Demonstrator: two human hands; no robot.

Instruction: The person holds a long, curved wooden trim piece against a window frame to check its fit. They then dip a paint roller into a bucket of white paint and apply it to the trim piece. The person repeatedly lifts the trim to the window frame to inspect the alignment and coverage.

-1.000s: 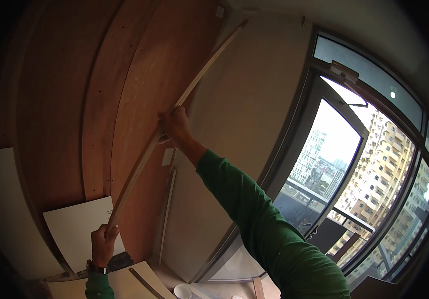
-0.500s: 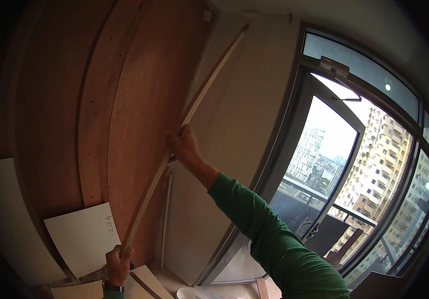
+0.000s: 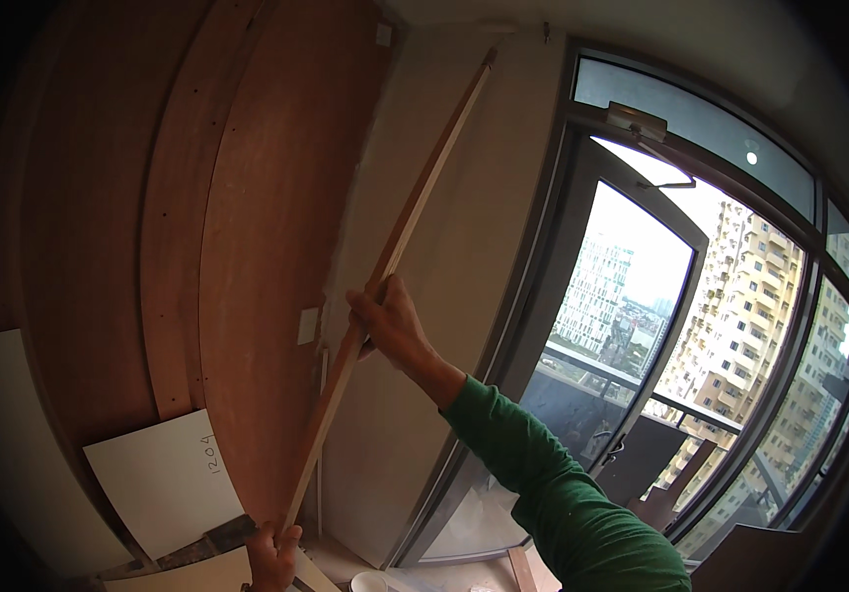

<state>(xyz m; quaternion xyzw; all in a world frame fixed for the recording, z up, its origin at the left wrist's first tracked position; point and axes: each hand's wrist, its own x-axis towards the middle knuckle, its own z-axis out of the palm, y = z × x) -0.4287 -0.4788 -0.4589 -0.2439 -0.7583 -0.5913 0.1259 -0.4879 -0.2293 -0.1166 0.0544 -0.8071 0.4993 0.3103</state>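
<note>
A long, narrow wooden strip [image 3: 424,187] slants upward from the lower middle to near the top of the pale corner wall [image 3: 444,326]. My right hand [image 3: 390,321], at the end of a green sleeve, grips it around its middle. My left hand [image 3: 272,555] grips its lower part at the bottom edge of the view. Left of the strip is a brown plywood wall [image 3: 267,168] with screw holes and a small pale plate [image 3: 308,327]. A white board [image 3: 158,493] with handwriting leans against it, low on the left.
An open glass door [image 3: 622,276] with a closer on top stands at the right, with a balcony railing and tall buildings beyond. A larger white board [image 3: 10,434] leans at far left. A white bucket [image 3: 368,582] and loose boards [image 3: 523,574] lie on the floor below.
Both my hands and the strip have moved right and down in the view, and the strip stands more steeply. The wall and door appear shifted slightly left.
</note>
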